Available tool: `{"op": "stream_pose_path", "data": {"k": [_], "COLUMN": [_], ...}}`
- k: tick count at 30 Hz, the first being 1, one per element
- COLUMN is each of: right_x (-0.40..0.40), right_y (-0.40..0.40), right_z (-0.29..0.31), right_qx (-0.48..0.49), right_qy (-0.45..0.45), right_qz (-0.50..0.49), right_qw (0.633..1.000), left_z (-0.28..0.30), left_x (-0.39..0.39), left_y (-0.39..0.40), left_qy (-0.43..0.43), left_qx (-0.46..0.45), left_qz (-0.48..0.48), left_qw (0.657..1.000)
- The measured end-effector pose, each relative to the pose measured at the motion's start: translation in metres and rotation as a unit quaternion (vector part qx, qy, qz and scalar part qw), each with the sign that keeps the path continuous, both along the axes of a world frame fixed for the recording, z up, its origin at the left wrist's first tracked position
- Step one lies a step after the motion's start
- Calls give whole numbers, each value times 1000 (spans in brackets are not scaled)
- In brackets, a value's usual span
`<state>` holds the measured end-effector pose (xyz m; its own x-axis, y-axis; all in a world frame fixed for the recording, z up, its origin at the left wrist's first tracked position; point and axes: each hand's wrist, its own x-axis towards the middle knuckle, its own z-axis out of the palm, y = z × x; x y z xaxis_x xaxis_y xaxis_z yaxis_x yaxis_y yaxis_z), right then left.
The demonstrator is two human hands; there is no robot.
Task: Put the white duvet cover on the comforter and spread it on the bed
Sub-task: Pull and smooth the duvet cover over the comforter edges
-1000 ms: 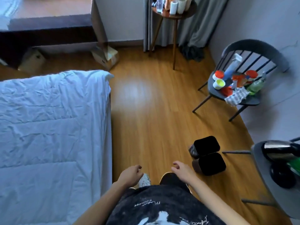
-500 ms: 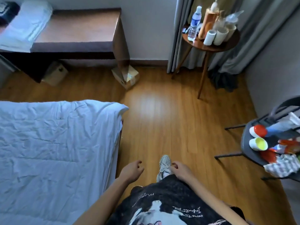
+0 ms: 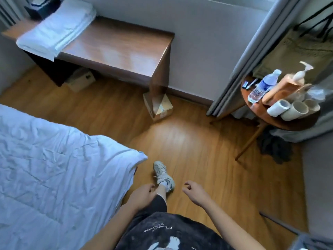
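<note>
The white comforter (image 3: pixel 54 168) lies wrinkled across the bed at the left, its corner hanging near my foot. A folded white cloth, possibly the duvet cover (image 3: pixel 57 26), rests on the far end of a wooden desk at the top left. My left hand (image 3: pixel 142 195) hangs beside the bed edge with its fingers loosely curled and nothing in it. My right hand (image 3: pixel 195 193) hovers over the floor, fingers loosely curled, also holding nothing. Both hands are apart from the bedding.
A wooden desk (image 3: pixel 117 49) stands against the far wall with a cardboard box (image 3: pixel 158 107) at its leg. A round side table (image 3: pixel 281 112) with a water bottle, pump bottle and rolls stands at the right by grey curtains. Wooden floor lies between.
The view has moved forward along the bed toward the desk; the chair and black bins have left the view. My foot has stepped forward. Both hands stay empty.
</note>
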<state>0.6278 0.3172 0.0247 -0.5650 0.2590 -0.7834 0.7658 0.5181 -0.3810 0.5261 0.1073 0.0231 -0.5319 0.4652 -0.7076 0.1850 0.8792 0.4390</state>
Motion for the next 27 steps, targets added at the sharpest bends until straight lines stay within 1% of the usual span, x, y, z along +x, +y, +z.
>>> {"op": "stream_pose_path", "data": {"k": [4,7,10,14,17,22,25,27], "right_x": [-93,-166,-246,-343,-424,-575,-667,-722], "right_y": [44,71,92,101,97,71,43,21], "right_z": [-2,9,21,28,23,10,2,2], "right_qx": [22,51,61,64,60,41,12,-2], "right_qy": [-7,-10,7,6,4,37,49,60], "right_qz": [26,39,58,105,176,269,341,369], "right_qw": [999,998,996,992,982,961,939,927], "left_z": [-15,-14,-7,5,5,-4,-1,3], "left_x": [-95,-169,-241,-320,-382,-493,-553,-588], "left_y": [43,70,90,94,82,52,29,13], "left_qy": [3,-3,8,39,58,54,45,42], "left_qx": [12,-4,-8,2,-8,-30,-39,-50], "left_qz": [11,-6,-10,10,18,113,195,247], "left_qw": [1000,1000,1000,999,998,992,979,967]}}
